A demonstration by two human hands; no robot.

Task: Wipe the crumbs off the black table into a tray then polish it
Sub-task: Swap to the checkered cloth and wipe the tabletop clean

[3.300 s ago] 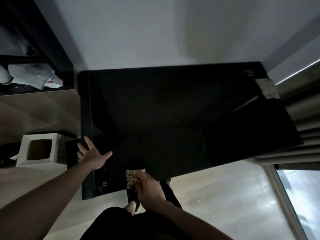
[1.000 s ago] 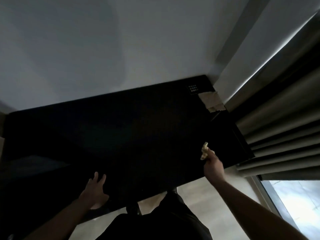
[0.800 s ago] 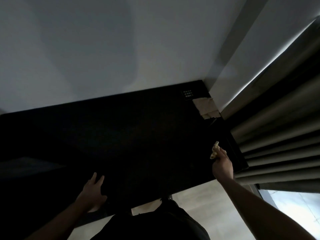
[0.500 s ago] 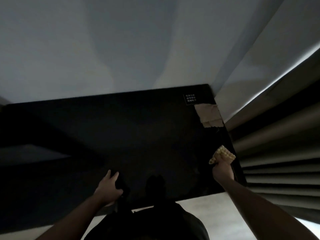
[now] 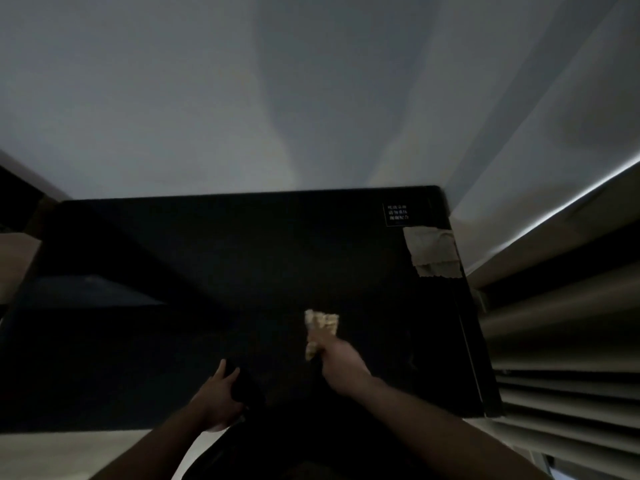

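The black table (image 5: 207, 271) fills the middle of the view, its surface very dark; no crumbs can be made out on it. My right hand (image 5: 341, 365) grips a crumpled yellowish cloth (image 5: 322, 323) and holds it on the tabletop, right of centre near the front. My left hand (image 5: 216, 398) is at the table's near edge, its fingers around a dark flat object (image 5: 246, 388) that seems to be the tray; the darkness hides its outline.
A beige taped patch (image 5: 433, 251) and a small white printed label (image 5: 397, 213) sit at the table's far right corner. Pleated curtains (image 5: 561, 341) hang just off the right edge. A grey wall (image 5: 277, 98) backs the table. Pale floor (image 5: 52, 455) shows below.
My right hand has swept the cloth leftward from the table's right edge to right of centre. My left hand stays at the near edge, holding the dark object.
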